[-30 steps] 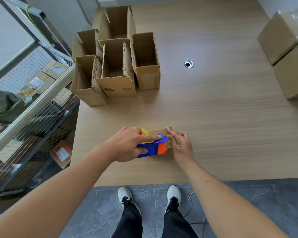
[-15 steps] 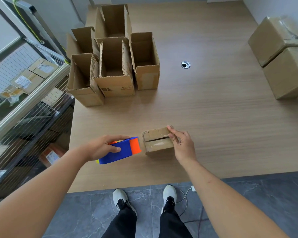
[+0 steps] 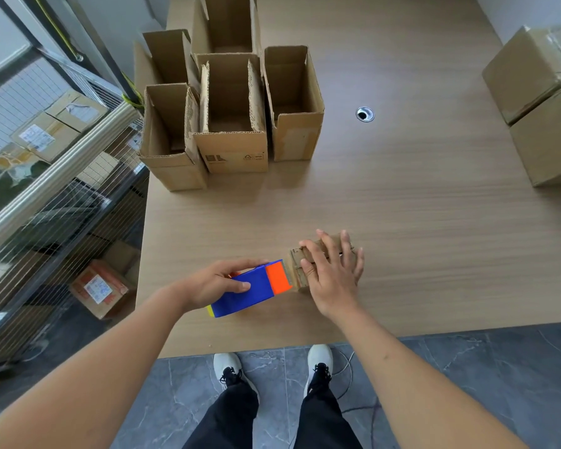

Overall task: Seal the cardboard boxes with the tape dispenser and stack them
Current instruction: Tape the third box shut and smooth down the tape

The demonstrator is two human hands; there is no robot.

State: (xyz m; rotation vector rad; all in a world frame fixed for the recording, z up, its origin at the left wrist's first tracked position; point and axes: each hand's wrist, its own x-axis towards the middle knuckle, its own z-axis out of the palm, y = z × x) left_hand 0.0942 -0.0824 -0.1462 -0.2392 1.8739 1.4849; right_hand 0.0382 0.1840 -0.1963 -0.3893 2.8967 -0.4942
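Since the earlier frame the right hand (image 3: 332, 280) has spread flat, fingers straight, over the top of the small box (image 3: 300, 264) at lower centre of the frame, and the tape dispenser (image 3: 250, 288) has come back until its orange end sits just beside the box's left edge. Gripping the blue body of the dispenser, the left hand (image 3: 214, 283) has its fingers curled over the top and its thumb on the near side. Five open boxes (image 3: 230, 124) stand clustered at upper left of the tabletop (image 3: 418, 222), and two sealed boxes (image 3: 541, 102) are stacked at the right edge of the frame.
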